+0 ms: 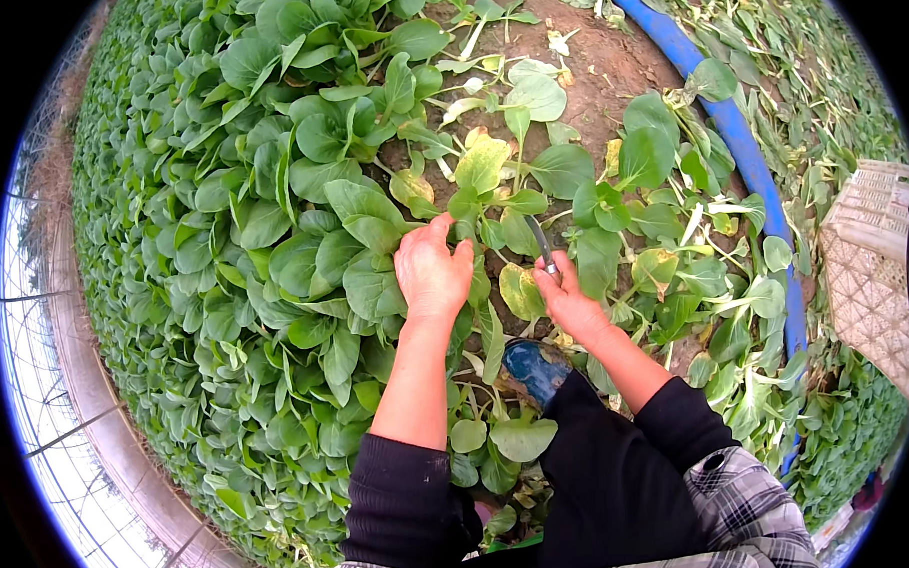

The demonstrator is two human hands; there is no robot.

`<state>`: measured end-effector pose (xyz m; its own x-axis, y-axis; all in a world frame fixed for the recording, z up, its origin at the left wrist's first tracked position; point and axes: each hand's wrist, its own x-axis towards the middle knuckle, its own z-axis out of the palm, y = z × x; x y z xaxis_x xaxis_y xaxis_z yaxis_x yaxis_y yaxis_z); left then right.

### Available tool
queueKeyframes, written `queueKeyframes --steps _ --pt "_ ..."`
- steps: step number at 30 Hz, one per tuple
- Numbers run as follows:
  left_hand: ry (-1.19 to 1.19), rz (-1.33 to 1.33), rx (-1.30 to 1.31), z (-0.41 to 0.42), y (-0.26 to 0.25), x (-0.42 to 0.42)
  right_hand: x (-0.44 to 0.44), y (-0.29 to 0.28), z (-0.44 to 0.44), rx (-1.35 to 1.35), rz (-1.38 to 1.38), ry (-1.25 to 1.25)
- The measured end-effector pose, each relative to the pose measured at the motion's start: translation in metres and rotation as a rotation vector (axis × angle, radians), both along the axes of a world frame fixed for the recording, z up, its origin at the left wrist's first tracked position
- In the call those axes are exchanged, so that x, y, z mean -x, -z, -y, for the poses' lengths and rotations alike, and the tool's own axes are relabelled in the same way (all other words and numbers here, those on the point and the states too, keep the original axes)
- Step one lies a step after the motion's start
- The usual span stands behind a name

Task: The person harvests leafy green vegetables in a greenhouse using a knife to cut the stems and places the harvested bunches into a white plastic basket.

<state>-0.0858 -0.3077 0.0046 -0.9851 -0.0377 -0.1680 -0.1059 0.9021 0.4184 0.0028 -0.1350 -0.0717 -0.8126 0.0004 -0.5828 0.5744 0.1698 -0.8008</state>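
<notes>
My left hand (435, 266) reaches into the edge of the leafy green plants, its thumb and forefinger at a small leafy plant (467, 201); whether the fingers grip a stem is hard to tell. To its right, my right hand (569, 295) is closed round the handle of a knife with a dark, curved blade (539, 240). That blade points up and left among the leaves, and its tip is partly hidden. A yellowing leaf (521, 291) hangs between the two hands.
Dense leafy greens (222, 292) fill the left side. A blue hose (750, 153) curves down the right, past loose cut leaves. At the far right stands a pale plastic crate (867, 262). My blue boot (536, 367) is just below my right hand.
</notes>
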Motion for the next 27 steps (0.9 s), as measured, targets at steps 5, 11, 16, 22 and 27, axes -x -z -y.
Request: queueKeyframes --steps 5,11,16,22,27 --pt "-0.027 0.070 0.001 -0.003 -0.001 -0.004 0.001 -0.043 0.002 -0.026 -0.237 -0.174" --pt "0.131 -0.004 0.018 0.003 0.002 -0.025 0.018 -0.047 0.007 0.027 -0.290 -0.163" --pt "0.253 -0.131 0.080 0.008 0.008 -0.043 0.030 -0.032 0.013 -0.087 -0.294 -0.246" --pt "0.275 -0.155 0.017 0.012 0.012 -0.044 0.037 -0.008 0.005 -0.299 -0.195 -0.207" --pt "0.287 -0.190 -0.015 0.018 0.010 -0.049 0.044 -0.027 0.011 -0.010 -0.367 -0.105"
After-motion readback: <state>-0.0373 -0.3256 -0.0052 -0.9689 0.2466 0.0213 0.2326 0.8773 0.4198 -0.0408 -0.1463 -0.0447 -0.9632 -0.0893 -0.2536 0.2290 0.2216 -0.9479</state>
